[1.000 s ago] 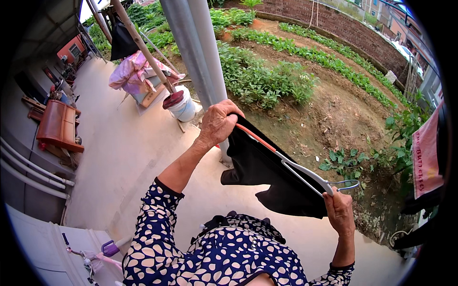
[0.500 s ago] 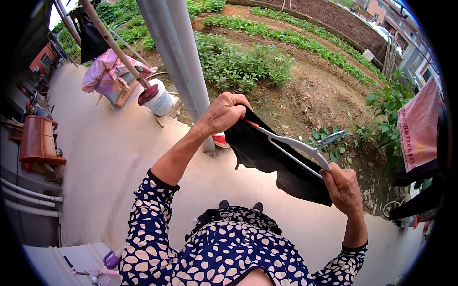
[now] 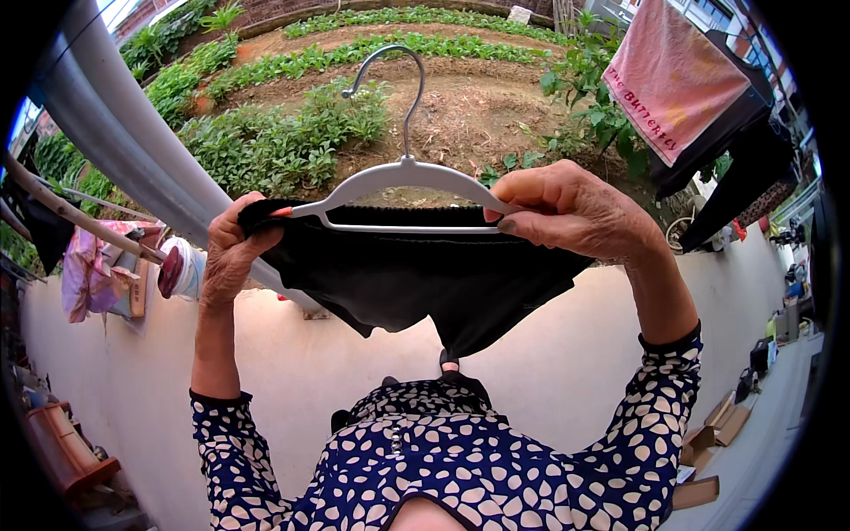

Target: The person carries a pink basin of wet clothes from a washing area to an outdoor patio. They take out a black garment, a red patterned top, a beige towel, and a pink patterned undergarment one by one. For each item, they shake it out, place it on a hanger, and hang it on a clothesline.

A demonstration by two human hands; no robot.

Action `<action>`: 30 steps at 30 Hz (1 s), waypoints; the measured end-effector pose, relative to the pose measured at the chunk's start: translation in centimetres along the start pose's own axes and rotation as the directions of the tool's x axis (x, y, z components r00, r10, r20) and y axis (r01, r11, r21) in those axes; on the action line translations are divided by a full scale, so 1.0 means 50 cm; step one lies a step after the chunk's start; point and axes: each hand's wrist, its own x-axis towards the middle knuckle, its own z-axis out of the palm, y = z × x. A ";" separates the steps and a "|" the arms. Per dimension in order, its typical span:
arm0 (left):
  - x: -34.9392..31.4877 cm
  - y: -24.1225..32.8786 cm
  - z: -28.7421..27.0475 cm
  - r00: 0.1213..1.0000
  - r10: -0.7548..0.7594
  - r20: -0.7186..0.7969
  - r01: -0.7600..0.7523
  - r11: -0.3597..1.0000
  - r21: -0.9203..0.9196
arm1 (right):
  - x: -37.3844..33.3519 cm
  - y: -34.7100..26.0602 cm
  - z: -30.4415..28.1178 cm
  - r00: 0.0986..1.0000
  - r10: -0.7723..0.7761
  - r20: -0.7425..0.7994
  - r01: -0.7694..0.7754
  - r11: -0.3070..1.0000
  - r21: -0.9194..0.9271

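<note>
A light grey clothes hanger (image 3: 423, 177) with a metal hook is held level in front of me, its hook pointing away. Black shorts (image 3: 425, 270) hang along its lower bar, legs toward me. My left hand (image 3: 232, 248) is closed on the left end of their waistband, beside the hanger's orange-tipped end. With thumb and fingers, my right hand (image 3: 580, 212) pinches the right end of the hanger and the waistband there. The right tip of the hanger is hidden by those fingers.
A thick grey pole (image 3: 142, 115) rises at my left, near a white bucket (image 3: 188, 265) and pink-purple bags (image 3: 88, 265). At right hang a pink towel (image 3: 673, 84) and dark clothes (image 3: 744, 168). Beyond the concrete floor (image 3: 292, 354) lies a planted plot (image 3: 452, 106).
The hanger and shorts have swung from a slant down to the right to nearly level. My view has turned right, bringing the towel closer. Both hands keep hold.
</note>
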 end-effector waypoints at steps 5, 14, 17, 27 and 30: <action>-0.020 0.027 -0.017 0.992 0.122 -0.023 -0.124 0.991 -0.055 | -0.035 -0.008 -0.029 0.916 -0.398 -0.049 0.325 0.809 -0.490; -0.105 0.053 -0.097 0.992 0.086 -0.089 -0.088 0.996 -0.022 | -0.115 0.074 0.030 0.966 -0.058 -0.251 0.169 0.878 0.448; -0.130 0.053 -0.124 0.994 0.054 -0.097 -0.053 0.999 0.013 | -0.101 0.106 0.077 0.934 -0.104 -0.343 0.257 0.861 0.440; -0.187 0.076 -0.162 0.982 0.090 -0.167 -0.043 0.963 0.266 | -0.042 0.086 0.154 0.587 -0.605 -0.538 0.482 0.795 -0.368; -0.205 0.078 -0.188 0.981 0.149 -0.121 -0.115 0.961 0.252 | -0.024 0.075 0.181 0.532 -0.547 -0.646 0.652 0.751 -0.099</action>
